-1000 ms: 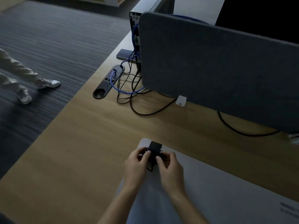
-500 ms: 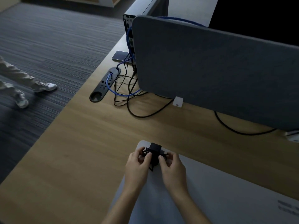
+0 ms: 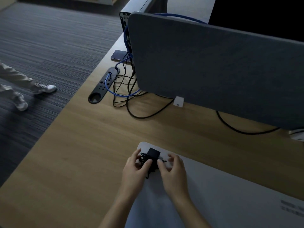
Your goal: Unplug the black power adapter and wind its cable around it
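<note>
The black power adapter (image 3: pixel 153 153) sits between my two hands over the far left corner of a grey desk mat (image 3: pixel 230 195). Its thin black cable (image 3: pixel 143 157) lies bunched in loops against its left side, with a short tail hanging down toward me. My left hand (image 3: pixel 134 168) grips the adapter and the loops with thumb and fingers. My right hand (image 3: pixel 172 168) pinches the cable's small plug end just right of the adapter.
A black oval power strip (image 3: pixel 102 86) is set into the wooden desk (image 3: pixel 82 162) at the far left, with blue and black cables (image 3: pixel 125 94) tangled beside it. A grey felt divider panel (image 3: pixel 213 71) stands across the back. A phone (image 3: pixel 118 55) lies behind. A person's legs (image 3: pixel 18 89) are on the carpet at left.
My right hand has shifted slightly right, drawing the cable's plug end out beside the adapter. More cable loops show on the adapter's left side. The camera view has drifted a little.
</note>
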The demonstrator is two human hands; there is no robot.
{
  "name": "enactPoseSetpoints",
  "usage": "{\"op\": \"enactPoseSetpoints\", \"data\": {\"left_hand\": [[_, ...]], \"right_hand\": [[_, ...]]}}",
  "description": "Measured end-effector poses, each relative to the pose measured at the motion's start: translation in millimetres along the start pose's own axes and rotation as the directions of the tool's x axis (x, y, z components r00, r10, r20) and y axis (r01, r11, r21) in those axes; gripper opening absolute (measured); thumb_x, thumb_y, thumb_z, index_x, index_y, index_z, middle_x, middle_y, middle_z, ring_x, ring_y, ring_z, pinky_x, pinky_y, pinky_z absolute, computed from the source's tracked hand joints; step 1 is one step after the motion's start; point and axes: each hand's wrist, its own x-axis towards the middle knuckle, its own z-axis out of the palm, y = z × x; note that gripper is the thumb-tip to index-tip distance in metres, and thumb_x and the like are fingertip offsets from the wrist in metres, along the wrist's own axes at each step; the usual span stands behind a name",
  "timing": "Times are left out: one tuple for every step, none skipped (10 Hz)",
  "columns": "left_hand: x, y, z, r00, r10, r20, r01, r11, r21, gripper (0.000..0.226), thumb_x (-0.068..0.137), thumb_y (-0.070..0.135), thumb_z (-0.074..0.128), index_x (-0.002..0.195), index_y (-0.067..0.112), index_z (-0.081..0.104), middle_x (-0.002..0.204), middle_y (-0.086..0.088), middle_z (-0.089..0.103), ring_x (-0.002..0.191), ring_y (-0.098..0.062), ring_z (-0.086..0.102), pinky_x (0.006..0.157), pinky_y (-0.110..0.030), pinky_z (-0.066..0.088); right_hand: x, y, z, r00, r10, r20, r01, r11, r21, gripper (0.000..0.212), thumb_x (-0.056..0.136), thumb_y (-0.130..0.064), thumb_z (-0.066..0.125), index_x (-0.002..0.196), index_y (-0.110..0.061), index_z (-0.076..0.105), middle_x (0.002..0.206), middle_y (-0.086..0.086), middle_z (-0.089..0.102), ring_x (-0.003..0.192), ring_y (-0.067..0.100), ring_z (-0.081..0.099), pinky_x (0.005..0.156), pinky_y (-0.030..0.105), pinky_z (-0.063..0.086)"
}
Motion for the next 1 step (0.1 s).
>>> {"op": "enactPoseSetpoints", "data": {"left_hand": [[1.3, 7.8, 3.8, 0.999, 0.001, -0.050, 0.000, 1.000, 0.024, 0.054, 0.085, 0.035, 0.068, 0.136, 0.027, 0.050, 0.122, 0.002, 0.059, 0.103, -0.016, 0.064, 0.077, -0.021, 0.049]], "right_hand": [[4.6, -4.5, -5.8, 0.999, 0.023, -0.043, -0.021, 0.998, 0.058, 0.037, 0.084, -0.042, 0.061, 0.113, -0.023, 0.053, 0.111, -0.004, 0.053, 0.085, 0.005, 0.057, 0.079, 0.028, 0.047]]}}
